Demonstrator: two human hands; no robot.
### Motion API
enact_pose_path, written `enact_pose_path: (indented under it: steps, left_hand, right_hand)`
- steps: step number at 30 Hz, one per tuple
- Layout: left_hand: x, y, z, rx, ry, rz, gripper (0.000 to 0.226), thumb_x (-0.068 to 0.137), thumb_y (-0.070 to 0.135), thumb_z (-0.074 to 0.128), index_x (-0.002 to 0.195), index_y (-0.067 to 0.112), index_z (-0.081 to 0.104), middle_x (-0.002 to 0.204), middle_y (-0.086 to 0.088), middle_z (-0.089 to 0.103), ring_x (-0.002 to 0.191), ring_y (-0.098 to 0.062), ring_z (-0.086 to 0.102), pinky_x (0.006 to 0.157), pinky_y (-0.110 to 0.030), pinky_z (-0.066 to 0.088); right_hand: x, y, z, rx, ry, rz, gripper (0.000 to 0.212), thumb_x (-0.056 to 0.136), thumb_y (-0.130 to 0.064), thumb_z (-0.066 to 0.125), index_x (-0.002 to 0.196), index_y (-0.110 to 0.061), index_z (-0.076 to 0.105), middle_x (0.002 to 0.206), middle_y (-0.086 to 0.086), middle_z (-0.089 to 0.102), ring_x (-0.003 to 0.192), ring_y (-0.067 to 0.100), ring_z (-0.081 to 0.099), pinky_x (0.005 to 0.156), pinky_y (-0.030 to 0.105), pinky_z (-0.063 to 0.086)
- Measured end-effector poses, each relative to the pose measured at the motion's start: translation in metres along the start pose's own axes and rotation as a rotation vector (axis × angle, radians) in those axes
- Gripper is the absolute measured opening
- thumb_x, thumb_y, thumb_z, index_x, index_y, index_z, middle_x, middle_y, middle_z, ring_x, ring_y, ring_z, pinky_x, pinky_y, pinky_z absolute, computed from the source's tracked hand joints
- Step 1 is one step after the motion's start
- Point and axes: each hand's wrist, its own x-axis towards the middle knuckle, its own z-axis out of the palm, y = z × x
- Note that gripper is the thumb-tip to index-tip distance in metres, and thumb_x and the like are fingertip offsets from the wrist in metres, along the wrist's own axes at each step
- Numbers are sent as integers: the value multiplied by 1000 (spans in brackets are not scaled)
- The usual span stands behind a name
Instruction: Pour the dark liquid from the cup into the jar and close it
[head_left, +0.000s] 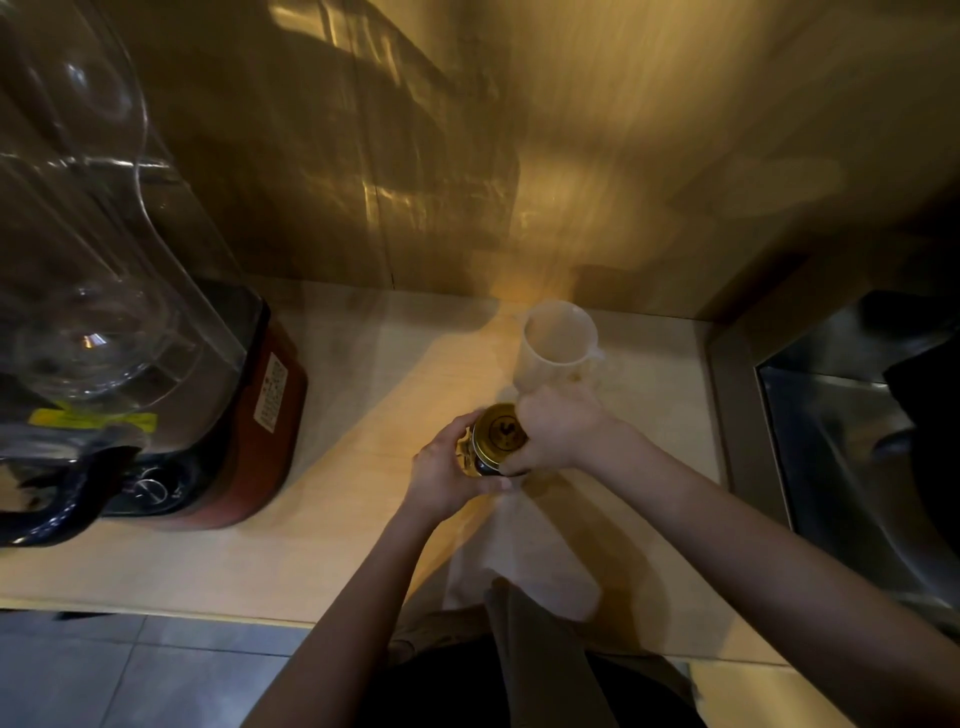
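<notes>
1. The bench (332, 561) is pale wood under warm yellow light, and a wood-panelled wall (597, 156) rises behind it.
2. A grey tiled floor (130, 675) shows below the front edge of the bench, at the lower left.
3. A steel sink (831, 467) is set into the bench at the right side.
4. At the left stands a blender (223, 415) with a red base and a clear, tall jug on top (the jug looks empty).
5. A white cup (558, 345) stands upright on the bench near the wall, just behind the hands; I cannot tell what is inside it.
6. The jar (480, 457) stands on the bench in front of the cup, its dark body partly hidden, with a gold lid (498, 434) on top.
7. The left hand (447, 473) wraps around the side of the jar.
8. The right hand (558, 434) grips the lid from the right, fingers curled over its edge.
</notes>
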Motion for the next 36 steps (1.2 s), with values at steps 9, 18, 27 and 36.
enact_pose_path:
  steps: [9,18,27,36]
  left_hand:
    - [0,2,-2,15,-9,-14,97,40,60,74,128,34,42,130,4,57,120,-17,52,101,-46,42]
    - [1,4,-4,36,-12,-1,98,41,62,71,129,31,41,128,2,58,118,-17,53,98,-45,45]
    - [1,5,-4,65,-11,10,96,42,66,69,129,35,40,127,4,57,116,-18,54,96,-50,44]
    - [6,4,-9,18,-121,0,87,57,29,83,132,23,40,121,9,52,121,-19,50,97,-25,37]
  right_hand:
    - [-4,2,4,-75,52,-105,69,76,-41,71,134,-20,39,122,7,56,110,25,56,80,35,46]
    - [5,10,26,80,97,-187,93,74,-54,67,147,-21,20,138,7,40,125,26,40,102,40,34]
    - [0,6,40,239,197,-87,87,76,-57,63,146,-19,28,129,6,43,123,24,39,100,35,29]
    - [-7,-5,71,523,400,46,86,75,-55,65,145,-21,30,131,3,45,123,21,38,101,34,32]
